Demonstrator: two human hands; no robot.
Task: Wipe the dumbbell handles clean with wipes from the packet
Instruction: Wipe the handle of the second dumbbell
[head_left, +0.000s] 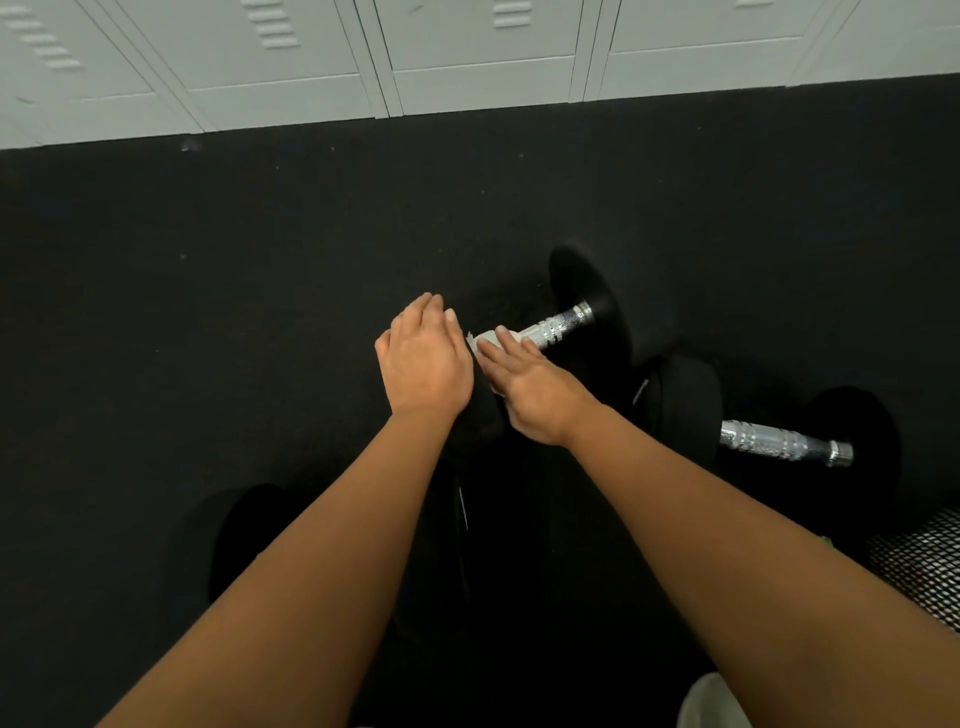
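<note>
— Forearms (311, 597) fill the bottom of the frame. Where's the wipe?
— Centre frame, under my right hand (530, 389). Its fairly straight fingers press the wipe (487, 339) onto the dumbbell handle (558, 326). My left hand (423, 364), fingers flat and together, pinches nothing and seems to steady the near weight (480, 415).
— What could go wrong?
— Pressed rather than gripped, the wipe could bunch or slip off the ridged metal, or the dumbbell could roll. At lower right, the second handle (779, 441) waits.

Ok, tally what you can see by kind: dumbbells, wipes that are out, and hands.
dumbbells: 2
wipe: 1
hands: 2 (left hand, right hand)
Total: 5
</note>
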